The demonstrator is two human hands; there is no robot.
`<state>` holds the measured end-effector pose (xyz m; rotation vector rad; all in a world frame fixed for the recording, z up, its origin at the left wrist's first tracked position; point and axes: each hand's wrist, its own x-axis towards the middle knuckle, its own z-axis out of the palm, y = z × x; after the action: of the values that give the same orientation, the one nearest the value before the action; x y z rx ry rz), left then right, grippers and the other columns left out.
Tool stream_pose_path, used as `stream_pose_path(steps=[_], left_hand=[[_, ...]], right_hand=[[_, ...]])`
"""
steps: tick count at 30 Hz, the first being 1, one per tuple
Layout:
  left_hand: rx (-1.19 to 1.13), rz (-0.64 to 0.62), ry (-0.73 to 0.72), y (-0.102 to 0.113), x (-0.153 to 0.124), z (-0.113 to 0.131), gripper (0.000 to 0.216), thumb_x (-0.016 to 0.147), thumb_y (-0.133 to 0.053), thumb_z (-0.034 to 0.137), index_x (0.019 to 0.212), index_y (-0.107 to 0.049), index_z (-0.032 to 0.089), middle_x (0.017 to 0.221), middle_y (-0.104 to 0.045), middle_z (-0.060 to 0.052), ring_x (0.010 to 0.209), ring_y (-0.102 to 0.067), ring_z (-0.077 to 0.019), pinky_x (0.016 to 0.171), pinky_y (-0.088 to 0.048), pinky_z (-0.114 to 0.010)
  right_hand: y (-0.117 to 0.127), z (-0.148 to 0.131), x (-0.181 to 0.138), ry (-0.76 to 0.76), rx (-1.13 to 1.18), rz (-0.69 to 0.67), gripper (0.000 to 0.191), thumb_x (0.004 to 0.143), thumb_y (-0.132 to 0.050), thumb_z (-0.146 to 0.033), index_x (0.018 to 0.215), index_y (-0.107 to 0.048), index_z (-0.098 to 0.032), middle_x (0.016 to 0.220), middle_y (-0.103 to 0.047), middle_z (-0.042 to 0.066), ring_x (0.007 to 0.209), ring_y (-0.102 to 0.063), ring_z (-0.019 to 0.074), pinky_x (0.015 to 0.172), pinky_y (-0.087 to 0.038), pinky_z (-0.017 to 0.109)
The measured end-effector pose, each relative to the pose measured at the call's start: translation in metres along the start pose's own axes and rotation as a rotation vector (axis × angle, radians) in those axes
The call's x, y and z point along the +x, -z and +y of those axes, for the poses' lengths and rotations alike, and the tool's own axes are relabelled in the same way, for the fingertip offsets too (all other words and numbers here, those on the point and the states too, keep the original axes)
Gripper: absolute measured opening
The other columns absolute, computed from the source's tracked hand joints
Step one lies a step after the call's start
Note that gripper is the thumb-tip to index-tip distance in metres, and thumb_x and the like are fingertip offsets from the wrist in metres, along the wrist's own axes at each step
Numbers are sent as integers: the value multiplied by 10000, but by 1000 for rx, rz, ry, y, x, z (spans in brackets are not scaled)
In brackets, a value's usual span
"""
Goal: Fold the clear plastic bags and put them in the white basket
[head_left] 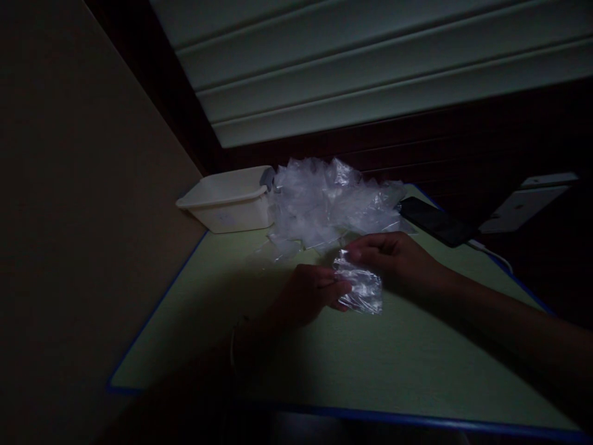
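Observation:
A small clear plastic bag (364, 289) is held between both hands, a little above the table. My left hand (315, 290) pinches its left side, thumb on top. At its upper edge, the fingers of my right hand (386, 256) are closed on the bag. Just beyond my hands lies a heaped pile of clear plastic bags (319, 204). The light is dim, so I cannot tell whether the held bag contains anything.
A white plastic bin (227, 201) with a grey handle stands at the back left, against the pile. To the right lie a dark phone (438, 221) and a white cable (491, 250); a white device (523, 207) is beyond. The pale green table (278, 371) has a blue edge.

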<state>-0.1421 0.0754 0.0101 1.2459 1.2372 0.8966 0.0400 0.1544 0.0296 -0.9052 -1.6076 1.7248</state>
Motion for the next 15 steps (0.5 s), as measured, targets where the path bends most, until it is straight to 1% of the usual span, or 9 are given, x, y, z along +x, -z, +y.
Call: stream_pose_path(steps=[5, 7, 9, 11, 13, 15], left_hand=[[-3, -47, 2, -4, -2, -5, 261, 766, -723, 336, 855, -728, 91, 813, -754, -119, 716, -733, -225, 617, -609, -286], [3, -57, 3, -6, -2, -5, 247, 773, -717, 328, 847, -726, 93, 817, -756, -119, 709, -732, -219, 612, -608, -278], [10, -58, 6, -6, -3, -4, 241, 778, -711, 326, 849, -727, 96, 819, -756, -116, 702, -731, -213, 611, -606, -273], [4, -35, 12, -5, -2, -2, 243, 774, -712, 327, 859, -730, 100, 823, -756, -112, 709, -731, -215, 617, -609, -277], [-16, -2, 14, -1, -1, 0, 255, 765, -715, 340, 876, -734, 111, 849, -756, -108, 738, -733, -224, 635, -616, -296], [-46, 36, 3, 3, 1, 3, 262, 748, -727, 356, 862, -737, 120, 856, -754, -98, 748, -731, -228, 650, -622, -314]], right_hand=[[1, 5, 0, 16, -87, -18, 191, 716, -759, -366, 746, -753, -177, 677, -708, 38, 557, -593, 132, 534, -448, 277], [2, 5, 1, 24, -89, 7, 189, 733, -747, -373, 720, -750, -184, 663, -703, 36, 545, -584, 128, 521, -439, 273], [3, 4, 1, 28, -28, 50, 196, 740, -748, -392, 744, -749, -196, 699, -716, 37, 576, -604, 136, 547, -456, 277], [4, 2, 2, 32, 42, 83, 225, 742, -747, -425, 787, -750, -204, 775, -737, 49, 643, -637, 159, 608, -488, 297], [6, 0, 3, 43, 56, 91, 261, 758, -728, -459, 817, -752, -205, 821, -743, 65, 707, -652, 183, 665, -505, 321], [8, 0, 4, 52, 23, 67, 286, 781, -701, -478, 818, -754, -199, 817, -736, 73, 739, -651, 196, 696, -507, 336]])
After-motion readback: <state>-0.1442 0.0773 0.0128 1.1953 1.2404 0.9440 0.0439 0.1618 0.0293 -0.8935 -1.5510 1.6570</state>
